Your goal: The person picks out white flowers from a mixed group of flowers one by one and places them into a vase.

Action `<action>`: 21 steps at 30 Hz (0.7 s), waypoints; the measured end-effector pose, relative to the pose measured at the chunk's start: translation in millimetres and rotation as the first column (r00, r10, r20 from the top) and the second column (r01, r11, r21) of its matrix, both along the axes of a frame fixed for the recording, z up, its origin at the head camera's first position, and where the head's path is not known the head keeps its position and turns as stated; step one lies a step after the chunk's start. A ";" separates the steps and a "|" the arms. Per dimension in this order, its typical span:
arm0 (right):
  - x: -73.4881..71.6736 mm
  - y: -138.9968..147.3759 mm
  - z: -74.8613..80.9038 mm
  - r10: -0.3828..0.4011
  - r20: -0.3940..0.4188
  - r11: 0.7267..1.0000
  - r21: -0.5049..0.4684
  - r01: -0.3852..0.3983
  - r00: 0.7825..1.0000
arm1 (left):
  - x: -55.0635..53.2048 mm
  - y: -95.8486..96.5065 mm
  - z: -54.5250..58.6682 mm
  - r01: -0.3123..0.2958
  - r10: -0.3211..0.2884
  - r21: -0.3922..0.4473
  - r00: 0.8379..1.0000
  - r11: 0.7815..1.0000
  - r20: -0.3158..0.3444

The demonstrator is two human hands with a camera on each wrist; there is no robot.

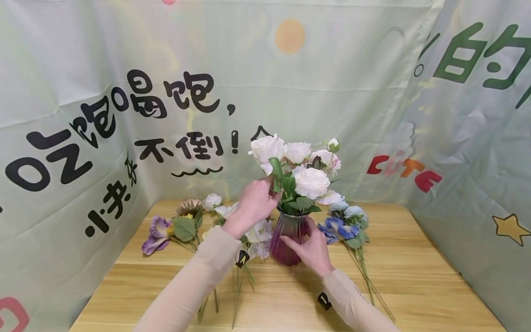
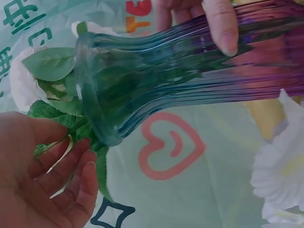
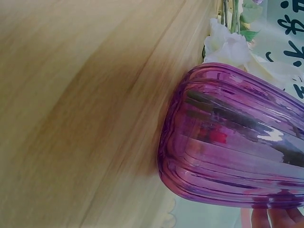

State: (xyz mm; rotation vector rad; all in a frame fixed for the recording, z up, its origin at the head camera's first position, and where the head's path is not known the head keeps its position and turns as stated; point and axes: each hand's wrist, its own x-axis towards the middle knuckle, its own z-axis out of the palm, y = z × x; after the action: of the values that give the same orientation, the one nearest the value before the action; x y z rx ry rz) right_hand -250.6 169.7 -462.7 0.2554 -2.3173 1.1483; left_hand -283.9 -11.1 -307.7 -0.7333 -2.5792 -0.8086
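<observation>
I've got the L hand (image 1: 258,203) pinching a green stem (image 2: 76,125) right by the rim (image 2: 81,83) of the vase (image 1: 281,251); R hand (image 1: 313,251) has thumb & fingers round the vase, which stands upright on the worktop (image 1: 286,302). Main risk imo: tipping, b/c the white blooms (image 1: 312,182) sit high, so a sideways push w/ a slack R grip could do it. Leaves (image 2: 51,64) crowd the rim, so the stem might snag. Blue flowers (image 1: 338,229) just R could get knocked.
</observation>
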 end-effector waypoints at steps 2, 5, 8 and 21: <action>-0.1 -0.1 0.1 0.001 -0.004 1.000 0.001 -0.001 1.000 | -0.2 0.3 -2.9 -0.002 0.002 -0.024 1.000 1.000 0.006; 0.1 -0.3 0.0 0.001 -0.003 1.000 0.002 -0.001 1.000 | -0.9 1.0 -6.8 0.000 0.001 -0.048 1.000 0.999 0.014; 0.5 0.0 -0.9 -0.002 0.005 1.000 0.003 0.002 1.000 | -0.4 0.7 -7.3 0.001 0.000 -0.053 1.000 0.999 0.031; -0.2 0.5 -1.8 -0.001 -0.007 1.000 0.002 0.001 1.000 | -0.8 5.3 3.4 -0.022 0.011 -0.217 0.999 0.976 -0.050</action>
State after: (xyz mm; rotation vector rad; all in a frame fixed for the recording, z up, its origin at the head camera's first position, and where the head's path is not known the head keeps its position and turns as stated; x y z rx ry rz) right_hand -250.8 170.2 -464.6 0.2585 -2.3121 1.1431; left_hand -284.7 -5.8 -304.3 -0.7813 -2.6527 -0.5014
